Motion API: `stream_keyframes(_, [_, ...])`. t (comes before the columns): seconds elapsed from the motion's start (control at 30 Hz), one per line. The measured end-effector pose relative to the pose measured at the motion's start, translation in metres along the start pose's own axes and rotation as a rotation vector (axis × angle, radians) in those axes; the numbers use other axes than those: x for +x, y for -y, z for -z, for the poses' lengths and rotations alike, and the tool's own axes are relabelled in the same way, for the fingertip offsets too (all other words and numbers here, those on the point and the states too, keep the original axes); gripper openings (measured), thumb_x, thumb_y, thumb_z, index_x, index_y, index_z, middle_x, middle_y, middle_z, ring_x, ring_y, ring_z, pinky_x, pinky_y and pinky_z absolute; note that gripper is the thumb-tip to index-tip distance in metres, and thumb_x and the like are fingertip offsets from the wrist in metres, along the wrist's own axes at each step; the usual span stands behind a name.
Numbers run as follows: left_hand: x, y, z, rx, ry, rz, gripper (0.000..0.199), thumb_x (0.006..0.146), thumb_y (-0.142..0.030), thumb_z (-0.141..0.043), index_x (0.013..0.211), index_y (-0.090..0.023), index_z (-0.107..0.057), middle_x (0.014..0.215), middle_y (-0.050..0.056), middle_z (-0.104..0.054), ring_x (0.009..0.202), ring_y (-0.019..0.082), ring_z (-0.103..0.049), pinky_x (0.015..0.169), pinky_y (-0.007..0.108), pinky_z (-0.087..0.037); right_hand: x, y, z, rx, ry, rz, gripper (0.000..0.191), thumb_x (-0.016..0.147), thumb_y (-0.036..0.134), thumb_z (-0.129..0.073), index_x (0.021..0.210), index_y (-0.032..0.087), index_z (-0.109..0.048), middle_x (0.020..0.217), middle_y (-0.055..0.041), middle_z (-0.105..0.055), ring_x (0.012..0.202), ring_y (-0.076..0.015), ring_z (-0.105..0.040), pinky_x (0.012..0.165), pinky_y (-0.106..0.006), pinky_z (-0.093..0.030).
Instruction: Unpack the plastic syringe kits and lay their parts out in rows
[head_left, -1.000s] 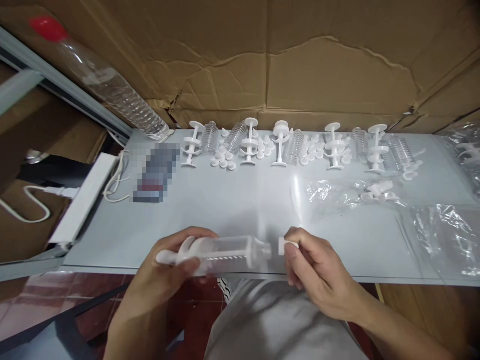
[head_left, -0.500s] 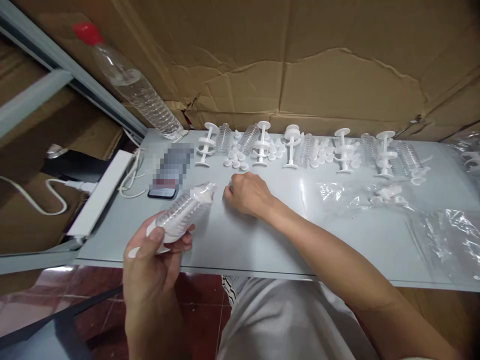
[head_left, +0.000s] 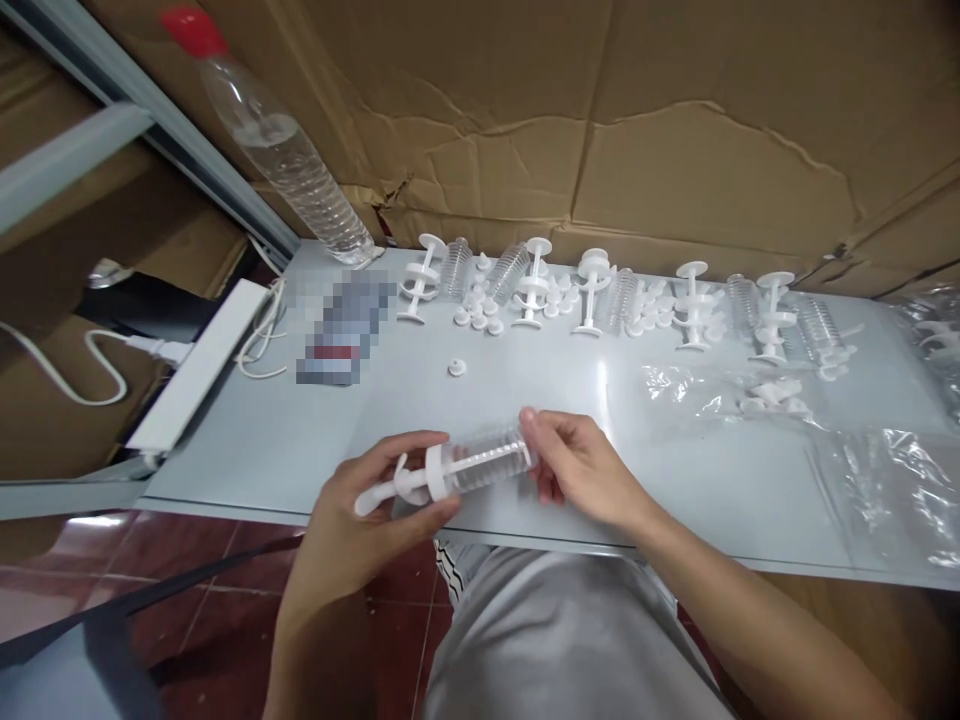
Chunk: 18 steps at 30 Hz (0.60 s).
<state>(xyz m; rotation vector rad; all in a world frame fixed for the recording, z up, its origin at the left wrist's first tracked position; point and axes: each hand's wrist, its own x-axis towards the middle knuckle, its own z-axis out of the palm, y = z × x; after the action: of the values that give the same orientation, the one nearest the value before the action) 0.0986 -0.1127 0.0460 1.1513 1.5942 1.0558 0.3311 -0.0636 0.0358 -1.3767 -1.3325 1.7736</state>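
Observation:
Between both hands, above the front of the table, is a large plastic syringe (head_left: 480, 462). Its ribbed barrel is clear, and its collar and plunger are white. My left hand (head_left: 375, 500) wraps round the plunger end, with thumb and fingers at the collar. Closed fingers of my right hand (head_left: 574, 460) grip the far end of the barrel and hide its tip. A small white nozzle-like piece (head_left: 457, 368) lies alone on the table behind the syringe. Farther back stand several white plungers (head_left: 589, 295) beside clear ribbed barrels (head_left: 621, 300) and groups of small white pieces (head_left: 480, 315).
A mosaicked phone (head_left: 341, 330) lies at the left, near a white power strip (head_left: 199, 365) with cables. A water bottle with a red cap (head_left: 292, 170) leans against the cardboard (head_left: 480, 120). Clear plastic bags (head_left: 892, 490) spread over the right of the table (head_left: 247, 480).
My right hand has moved from the table to the barrel's end, and a small white piece shows where it was. My left hand has brought the syringe right and turned it more level.

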Motion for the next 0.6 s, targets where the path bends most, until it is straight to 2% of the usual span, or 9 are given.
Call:
stream_keyframes(0.07, [-0.001, -0.008, -0.01, 0.02, 0.104, 0.007, 0.041, 0.06, -0.029, -0.097, 0.098, -0.022, -0.083, 0.077, 0.0, -0.071, 0.068, 0.014, -0.063, 0.061, 0.02, -0.052, -0.017, -0.009, 0.005, 0.13, 0.011, -0.061, 0.064, 0.085, 0.081, -0.066, 0.078, 0.018, -0.062, 0.066, 0.0014, -0.064, 0.05, -0.01, -0.061, 0.047, -0.023, -0.047])
stream_keyframes(0.2, [-0.001, -0.013, -0.025, 0.061, 0.235, 0.04, 0.042, 0.06, -0.03, -0.097, 0.1, -0.022, -0.085, 0.077, 0.0, -0.073, 0.069, 0.015, -0.066, 0.06, 0.019, -0.052, -0.04, -0.023, 0.017, 0.258, -0.04, -0.081, 0.06, 0.084, 0.074, -0.075, 0.088, 0.014, -0.073, 0.076, -0.003, -0.071, 0.063, -0.0108, -0.07, 0.063, -0.023, -0.06])
stream_keyframes(0.37, [-0.005, -0.008, -0.041, 0.162, 0.348, -0.006, 0.045, 0.066, -0.03, -0.092, 0.109, -0.02, -0.084, 0.072, -0.001, -0.073, 0.062, 0.015, -0.065, 0.057, 0.02, -0.053, -0.051, -0.039, 0.025, 0.362, -0.104, -0.088, 0.059, 0.083, 0.072, -0.076, 0.091, 0.014, -0.076, 0.077, -0.0048, -0.073, 0.066, -0.0117, -0.07, 0.067, -0.024, -0.062])
stream_keyframes(0.43, [-0.008, -0.008, -0.045, 0.211, 0.309, -0.014, 0.042, 0.07, -0.033, -0.089, 0.109, -0.019, -0.083, 0.073, 0.0, -0.075, 0.064, 0.016, -0.067, 0.058, 0.021, -0.054, -0.052, -0.043, 0.029, 0.392, -0.134, -0.086, 0.058, 0.082, 0.071, -0.079, 0.09, 0.014, -0.075, 0.078, -0.0045, -0.072, 0.066, -0.0113, -0.069, 0.066, -0.023, -0.061])
stream_keyframes(0.5, [-0.012, -0.009, -0.044, 0.249, 0.202, -0.019, 0.037, 0.074, -0.037, -0.085, 0.105, -0.018, -0.082, 0.075, 0.002, -0.076, 0.065, 0.016, -0.068, 0.059, 0.022, -0.055, -0.053, -0.045, 0.035, 0.4, -0.201, -0.071, 0.056, 0.081, 0.068, -0.081, 0.092, 0.014, -0.075, 0.076, -0.0029, -0.07, 0.064, -0.0107, -0.068, 0.065, -0.023, -0.06])
stream_keyframes(0.57, [-0.013, -0.009, -0.035, 0.274, 0.112, -0.013, 0.035, 0.077, -0.039, -0.082, 0.104, -0.018, -0.081, 0.079, 0.003, -0.077, 0.066, 0.017, -0.069, 0.06, 0.023, -0.055, -0.055, -0.046, 0.041, 0.398, -0.241, -0.049, 0.052, 0.082, 0.066, -0.082, 0.092, 0.015, -0.074, 0.077, -0.0021, -0.069, 0.063, -0.0103, -0.066, 0.062, -0.022, -0.059])
stream_keyframes(0.6, [-0.013, -0.007, -0.027, 0.28, 0.111, -0.001, 0.035, 0.075, -0.039, -0.083, 0.105, -0.019, -0.081, 0.082, 0.004, -0.079, 0.068, 0.018, -0.07, 0.061, 0.023, -0.056, -0.056, -0.047, 0.043, 0.398, -0.236, -0.043, 0.051, 0.083, 0.065, -0.081, 0.092, 0.015, -0.073, 0.078, -0.0024, -0.069, 0.063, -0.0104, -0.065, 0.061, -0.022, -0.058])
